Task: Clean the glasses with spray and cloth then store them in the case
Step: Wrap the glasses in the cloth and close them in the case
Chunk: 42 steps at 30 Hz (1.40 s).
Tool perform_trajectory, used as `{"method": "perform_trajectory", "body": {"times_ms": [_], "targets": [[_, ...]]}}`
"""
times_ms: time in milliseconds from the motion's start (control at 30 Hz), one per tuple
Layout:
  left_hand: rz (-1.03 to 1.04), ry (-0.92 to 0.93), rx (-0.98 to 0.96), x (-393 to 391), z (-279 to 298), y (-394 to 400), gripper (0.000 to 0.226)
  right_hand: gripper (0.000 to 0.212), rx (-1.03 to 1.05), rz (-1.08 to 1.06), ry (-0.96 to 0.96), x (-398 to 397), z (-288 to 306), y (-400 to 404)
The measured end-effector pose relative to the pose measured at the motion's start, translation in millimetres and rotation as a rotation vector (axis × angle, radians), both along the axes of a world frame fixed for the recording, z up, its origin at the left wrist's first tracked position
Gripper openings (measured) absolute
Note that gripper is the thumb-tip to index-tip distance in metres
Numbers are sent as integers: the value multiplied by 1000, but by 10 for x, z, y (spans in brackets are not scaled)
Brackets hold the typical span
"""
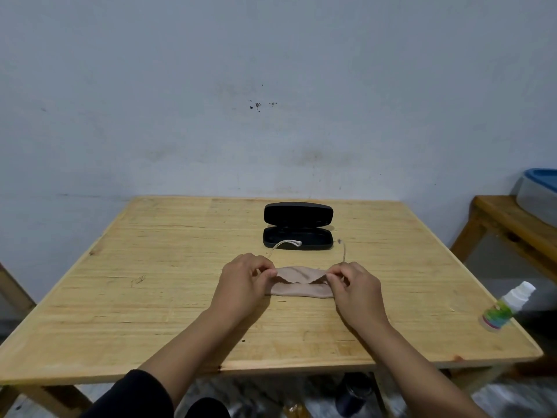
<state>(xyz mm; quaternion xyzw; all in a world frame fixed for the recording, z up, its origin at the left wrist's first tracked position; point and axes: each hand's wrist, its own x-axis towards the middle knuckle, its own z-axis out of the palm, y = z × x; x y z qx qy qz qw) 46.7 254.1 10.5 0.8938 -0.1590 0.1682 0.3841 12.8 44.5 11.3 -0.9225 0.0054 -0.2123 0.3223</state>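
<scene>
A beige cloth (301, 285) lies draped over the front of the glasses on the wooden table (150, 282). Only the two pale temple arms of the glasses (284, 244) stick out behind it, pointing toward the case. My left hand (244, 282) pinches the cloth's left end and my right hand (355, 288) pinches its right end. The black glasses case (298, 226) stands open just behind, its lid upright. A small white spray bottle (506, 306) with a colourful label lies on its side at the table's right edge.
A grey wall rises right behind the table. At the far right stands a second wooden table (512, 224) with a blue-lidded plastic box (539, 188). Dark objects sit on the floor under the table's front edge.
</scene>
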Motion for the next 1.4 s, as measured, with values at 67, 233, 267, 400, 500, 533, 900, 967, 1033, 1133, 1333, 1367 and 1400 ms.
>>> {"method": "perform_trajectory", "body": {"times_ms": [67, 233, 267, 400, 500, 533, 900, 967, 1033, 1133, 1333, 1367, 1400], "targets": [[-16, -23, 20, 6, 5, 39, 21, 8, -15, 0, -20, -5, 16, -27], [-66, -26, 172, -14, -78, 167, 5, 9, -98, 34, -25, -76, -38, -158], [-68, -14, 190, -22, -99, 179, 4, 9, -120, 47, -16, -91, -63, -182], [-79, 36, 215, -21, -127, 179, 4, 8, -142, 94, 12, -115, -115, -236], [-77, 89, 165, -9, -84, 199, 6, 8, -49, 50, 5, -121, -70, -266], [-58, 92, 135, -8, -68, 204, 4, 9, 14, 11, 5, -120, -50, -283], [68, 146, -252, 59, 67, 41, 11, 14, 484, 26, 131, 74, 111, -229], [66, 171, -262, 76, 79, 37, 13, 12, 456, 60, 174, 130, 102, -220], [50, 183, -263, 92, 86, 39, 14, 10, 380, 90, 210, 181, 98, -213], [7, 192, -275, 102, 88, 28, 13, 9, 251, 122, 233, 231, 83, -197], [-74, 239, -263, 149, 108, 15, 11, 8, 273, 109, 245, 254, 53, -207], [-89, 251, -216, 156, 109, 4, 11, 8, 293, 105, 251, 253, 45, -208], [-104, 260, -162, 155, 108, -13, 10, 9, 315, 102, 256, 251, 37, -210]]}}
